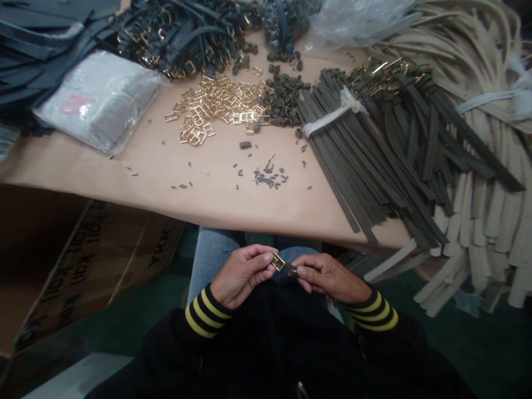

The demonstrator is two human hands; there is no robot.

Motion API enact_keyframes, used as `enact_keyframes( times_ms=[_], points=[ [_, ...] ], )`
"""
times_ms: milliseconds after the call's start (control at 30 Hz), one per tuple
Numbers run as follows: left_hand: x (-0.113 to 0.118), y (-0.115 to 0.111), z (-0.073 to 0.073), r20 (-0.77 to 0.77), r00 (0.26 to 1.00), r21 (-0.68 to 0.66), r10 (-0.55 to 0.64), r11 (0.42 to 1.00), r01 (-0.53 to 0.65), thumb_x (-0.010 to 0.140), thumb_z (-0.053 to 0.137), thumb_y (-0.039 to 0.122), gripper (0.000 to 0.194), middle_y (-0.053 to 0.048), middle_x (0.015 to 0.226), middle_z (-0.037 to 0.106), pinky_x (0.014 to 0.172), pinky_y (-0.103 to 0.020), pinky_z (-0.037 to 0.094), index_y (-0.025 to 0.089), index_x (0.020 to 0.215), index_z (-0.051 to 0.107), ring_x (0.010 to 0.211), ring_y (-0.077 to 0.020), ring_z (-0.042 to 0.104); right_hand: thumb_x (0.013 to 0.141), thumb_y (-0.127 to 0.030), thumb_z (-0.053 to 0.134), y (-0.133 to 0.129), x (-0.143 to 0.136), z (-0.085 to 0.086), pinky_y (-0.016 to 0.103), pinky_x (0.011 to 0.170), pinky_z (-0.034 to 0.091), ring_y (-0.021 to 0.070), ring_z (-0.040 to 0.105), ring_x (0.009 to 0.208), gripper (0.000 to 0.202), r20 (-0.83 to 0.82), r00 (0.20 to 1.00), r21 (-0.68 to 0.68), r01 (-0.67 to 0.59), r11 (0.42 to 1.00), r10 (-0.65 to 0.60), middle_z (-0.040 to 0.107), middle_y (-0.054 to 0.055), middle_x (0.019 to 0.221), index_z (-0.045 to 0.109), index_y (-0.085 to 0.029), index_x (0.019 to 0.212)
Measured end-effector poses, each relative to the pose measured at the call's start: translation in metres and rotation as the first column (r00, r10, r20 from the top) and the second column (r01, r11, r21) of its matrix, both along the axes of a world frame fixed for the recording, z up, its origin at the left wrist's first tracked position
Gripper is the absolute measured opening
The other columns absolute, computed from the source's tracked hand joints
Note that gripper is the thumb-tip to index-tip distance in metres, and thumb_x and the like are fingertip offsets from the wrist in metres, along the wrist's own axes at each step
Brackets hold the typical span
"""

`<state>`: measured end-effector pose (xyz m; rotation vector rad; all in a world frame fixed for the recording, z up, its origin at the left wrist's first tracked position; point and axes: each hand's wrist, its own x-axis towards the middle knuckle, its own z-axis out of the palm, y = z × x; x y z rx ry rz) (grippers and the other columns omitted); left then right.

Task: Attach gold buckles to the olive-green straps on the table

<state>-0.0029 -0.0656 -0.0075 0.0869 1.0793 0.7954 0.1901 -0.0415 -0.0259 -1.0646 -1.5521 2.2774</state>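
Note:
Over my lap, just off the table's front edge, my left hand [246,274] pinches a gold buckle [277,261] between thumb and fingers. My right hand [328,277] is closed on a short dark strap piece [290,268], whose near end meets the buckle. Whether the strap passes round the buckle's bar is too small to tell. On the table ahead lie a heap of loose gold buckles [224,100], a pile of dark olive strap loops [285,97] and a scatter of small metal pins [269,177].
Dark olive straps [353,155] tied with a white band lie right, beside beige straps [490,221] overhanging the edge. A clear plastic packet [100,100] and dark blue straps with buckles [187,33] are at back left. Cardboard boxes [124,249] stand below the table.

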Motion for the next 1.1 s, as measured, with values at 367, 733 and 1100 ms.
enact_keyframes(
  times_ms=[367, 733, 1100],
  points=[
    [0.005, 0.000, 0.003, -0.173, 0.983, 0.091, -0.064, 0.993, 0.081, 0.062, 0.069, 0.026, 0.026, 0.000, 0.053, 0.060, 0.046, -0.011, 0.047, 0.009, 0.080, 0.066, 0.047, -0.0045, 0.054, 0.083, -0.044, 0.041, 0.001, -0.004, 0.004, 0.018, 0.039, 0.021, 0.0043, 0.030, 0.040, 0.035, 0.054, 0.999, 0.128, -0.008, 0.992, 0.001, 0.043, -0.005, 0.051, 0.054, -0.012, 0.082],
    [0.016, -0.003, 0.000, -0.336, 0.937, 0.217, -0.090, 0.961, 0.170, 0.063, 0.065, 0.030, 0.023, 0.003, 0.054, 0.055, 0.044, -0.016, 0.046, 0.011, 0.071, 0.055, 0.048, -0.0060, 0.051, 0.085, -0.036, 0.037, -0.003, -0.023, 0.012, 0.020, 0.052, 0.033, 0.0077, 0.042, 0.051, 0.027, 0.141, 0.986, 0.270, 0.044, 0.962, -0.085, 0.046, -0.003, 0.055, 0.049, -0.014, 0.073],
    [0.017, -0.001, 0.001, -0.419, 0.907, 0.259, -0.048, 0.951, 0.169, 0.063, 0.063, 0.024, 0.018, 0.005, 0.053, 0.054, 0.042, -0.016, 0.044, 0.013, 0.066, 0.050, 0.042, -0.0052, 0.051, 0.078, -0.033, 0.049, -0.009, -0.034, 0.017, 0.023, 0.057, 0.043, 0.0120, 0.055, 0.061, 0.017, 0.238, 0.947, 0.359, 0.119, 0.926, -0.214, 0.056, 0.001, 0.073, 0.042, -0.019, 0.083]
  ],
)
